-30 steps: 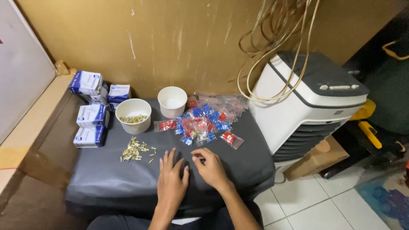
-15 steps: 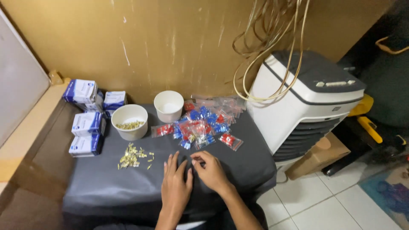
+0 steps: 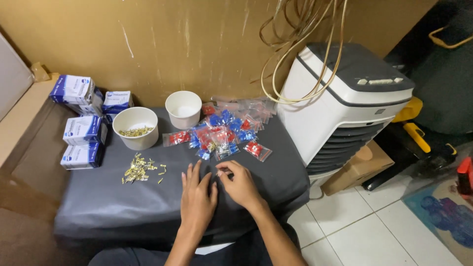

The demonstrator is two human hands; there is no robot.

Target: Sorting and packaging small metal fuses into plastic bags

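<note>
My left hand (image 3: 197,197) lies flat on the dark grey cloth (image 3: 98,212) with its fingers spread, holding nothing. Just to its right, my right hand (image 3: 240,182) pinches a small pale piece at its fingertips; the piece is too small to name. A heap of small clear bags with red and blue parts (image 3: 221,132) lies just beyond both hands. Loose brass-coloured terminals (image 3: 139,170) are scattered to the left of my left hand. Behind them stands a white cup with more brass terminals (image 3: 135,128), and next to it an empty white cup (image 3: 183,109).
Several blue-and-white small boxes (image 3: 81,125) are stacked at the table's left end. A white air cooler (image 3: 345,103) stands close on the right, with pale cables (image 3: 300,54) hanging over it. A cardboard box (image 3: 357,165) and yellow-black tools (image 3: 419,133) lie on the tiled floor.
The view has shifted slightly. Both hands stay at the near middle of the cloth; my right hand's fingers have drawn together on a small piece.
</note>
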